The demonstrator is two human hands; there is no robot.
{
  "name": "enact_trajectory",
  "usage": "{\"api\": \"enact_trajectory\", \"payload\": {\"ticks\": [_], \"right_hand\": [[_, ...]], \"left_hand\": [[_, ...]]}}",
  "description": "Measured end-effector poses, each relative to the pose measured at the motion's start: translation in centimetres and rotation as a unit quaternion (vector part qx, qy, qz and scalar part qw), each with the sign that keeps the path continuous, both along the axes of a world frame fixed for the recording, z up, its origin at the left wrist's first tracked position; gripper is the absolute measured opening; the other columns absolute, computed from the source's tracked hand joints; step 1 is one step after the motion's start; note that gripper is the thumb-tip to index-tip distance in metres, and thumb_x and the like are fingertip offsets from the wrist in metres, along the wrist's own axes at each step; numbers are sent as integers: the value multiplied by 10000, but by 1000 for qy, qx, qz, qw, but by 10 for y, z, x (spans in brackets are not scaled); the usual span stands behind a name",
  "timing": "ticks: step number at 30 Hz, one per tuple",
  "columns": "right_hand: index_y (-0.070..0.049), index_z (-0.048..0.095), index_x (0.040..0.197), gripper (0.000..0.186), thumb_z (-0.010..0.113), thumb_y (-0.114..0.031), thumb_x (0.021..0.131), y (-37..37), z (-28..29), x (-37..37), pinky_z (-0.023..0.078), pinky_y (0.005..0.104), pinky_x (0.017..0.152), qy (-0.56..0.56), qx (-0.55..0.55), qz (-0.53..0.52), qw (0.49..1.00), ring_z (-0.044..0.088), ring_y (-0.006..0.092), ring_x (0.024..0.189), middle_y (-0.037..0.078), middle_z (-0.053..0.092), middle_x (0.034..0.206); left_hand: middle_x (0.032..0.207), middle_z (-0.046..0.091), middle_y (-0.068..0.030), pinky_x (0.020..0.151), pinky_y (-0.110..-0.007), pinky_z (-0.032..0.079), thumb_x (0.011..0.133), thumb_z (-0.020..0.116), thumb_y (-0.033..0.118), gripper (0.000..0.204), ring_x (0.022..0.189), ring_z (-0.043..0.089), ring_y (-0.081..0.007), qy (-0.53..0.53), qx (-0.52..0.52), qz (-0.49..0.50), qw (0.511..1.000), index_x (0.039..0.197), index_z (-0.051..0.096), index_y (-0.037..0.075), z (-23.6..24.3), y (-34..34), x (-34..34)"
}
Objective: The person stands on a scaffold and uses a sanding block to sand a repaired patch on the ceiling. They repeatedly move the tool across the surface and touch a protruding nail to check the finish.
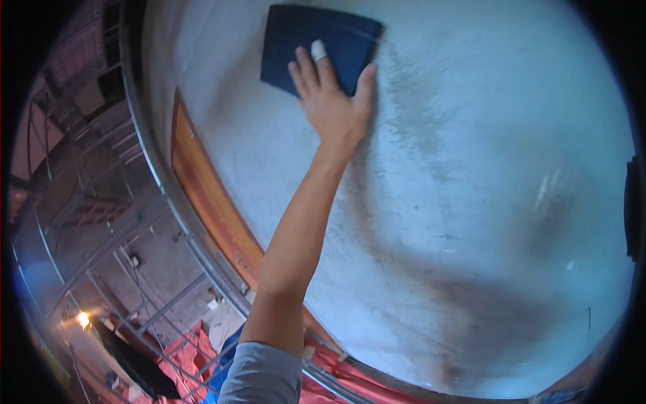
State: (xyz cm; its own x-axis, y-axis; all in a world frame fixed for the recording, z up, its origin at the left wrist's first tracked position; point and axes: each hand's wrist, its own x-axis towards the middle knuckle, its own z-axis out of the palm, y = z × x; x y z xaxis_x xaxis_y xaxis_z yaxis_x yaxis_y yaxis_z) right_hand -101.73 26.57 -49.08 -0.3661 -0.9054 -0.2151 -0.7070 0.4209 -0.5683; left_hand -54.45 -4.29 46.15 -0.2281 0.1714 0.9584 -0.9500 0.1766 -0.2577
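My left hand [333,104] lies with fingers spread on a dark navy rectangular sheet [343,37], which is against a pale, smudged plaster wall [484,155]. A white wrap covers one fingertip, and my thumb rests along the sheet's lower right edge. My bare forearm and grey sleeve reach up from the bottom of the head view. My right hand is out of sight.
An orange-brown board [208,205] and a metal rail [151,158] run along the left of the wall. Beyond them are metal scaffolding [94,273], a lit lamp [83,319] and a grey floor. Red sheeting [192,360] lies low at the bottom.
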Motion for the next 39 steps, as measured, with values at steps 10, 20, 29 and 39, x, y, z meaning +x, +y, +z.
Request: {"api": "enact_trajectory", "payload": {"ticks": [10,20,29,39], "right_hand": [[-38,814,954,672,519,-632,1061,5,-23,25,581,516,733,-28,-36,-51,998,753,374,796,202,794,887],[-38,813,956,671,518,-631,1061,25,-9,-9,581,518,739,-18,-30,-39,999,753,377,802,204,794,891],[-38,813,958,669,517,-629,1061,19,-2,-35,581,520,743,-10,-43,-30,999,753,380,807,206,794,894],[-38,813,961,668,516,-628,1061,27,-2,-57,581,523,749,-5,-51,-37,998,753,383,813,208,793,897]], "left_hand": [[1729,251,-334,1293,-596,221,972,702,611,966,1606,192,-544,30,74,13,997,1634,392,-21,-8,18,-13],[1753,239,-280,1303,-563,233,943,753,595,996,1624,191,-498,52,105,53,992,1643,378,-6,-48,32,-8],[1747,233,-305,1302,-573,227,939,729,654,1033,1621,186,-510,49,116,38,991,1643,375,-14,-7,37,-23],[1748,235,-299,1297,-586,222,935,746,616,1022,1623,183,-507,45,102,12,994,1657,350,11,-13,32,-25]]}}
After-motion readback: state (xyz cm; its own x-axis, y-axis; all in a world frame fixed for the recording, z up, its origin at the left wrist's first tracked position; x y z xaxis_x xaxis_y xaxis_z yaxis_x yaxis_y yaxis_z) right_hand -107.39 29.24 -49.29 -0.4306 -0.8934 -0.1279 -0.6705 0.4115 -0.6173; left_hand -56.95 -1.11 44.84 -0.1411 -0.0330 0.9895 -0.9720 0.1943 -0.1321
